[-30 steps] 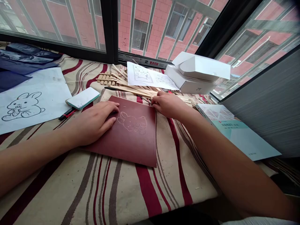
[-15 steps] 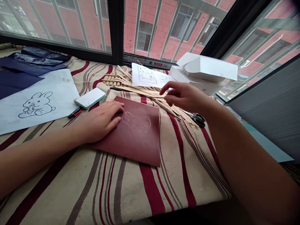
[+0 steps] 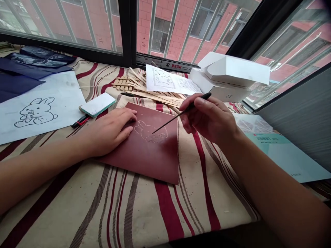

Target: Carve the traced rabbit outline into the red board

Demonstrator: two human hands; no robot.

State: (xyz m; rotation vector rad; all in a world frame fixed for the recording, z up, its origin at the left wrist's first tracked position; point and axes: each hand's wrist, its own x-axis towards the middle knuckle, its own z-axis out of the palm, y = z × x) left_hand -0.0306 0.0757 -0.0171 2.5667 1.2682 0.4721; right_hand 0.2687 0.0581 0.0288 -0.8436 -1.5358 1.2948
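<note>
A dark red sheet (image 3: 144, 155) with a scratched rabbit outline (image 3: 150, 131) lies on the striped cloth. My left hand (image 3: 111, 131) rests flat on the sheet's left part, fingers stretched toward the rabbit. My right hand (image 3: 209, 117) is closed around a thin black pointed tool (image 3: 178, 115), held like a pen. The tool's tip hangs at the right side of the rabbit outline, at or just above the sheet.
A paper with a rabbit drawing (image 3: 38, 110) and dark blue sheets (image 3: 23, 72) lie at the left. A white-and-teal block (image 3: 97, 104) and a red-black pen (image 3: 80, 121) sit near them. Wooden sticks (image 3: 147, 93), printed paper (image 3: 168, 81), a white box (image 3: 227, 75) and a teal book (image 3: 279, 151) lie behind and right.
My right hand left the wooden sticks, lifted, and now grips the black pointed tool with its tip brought over the rabbit outline. My left hand stayed on the red sheet.
</note>
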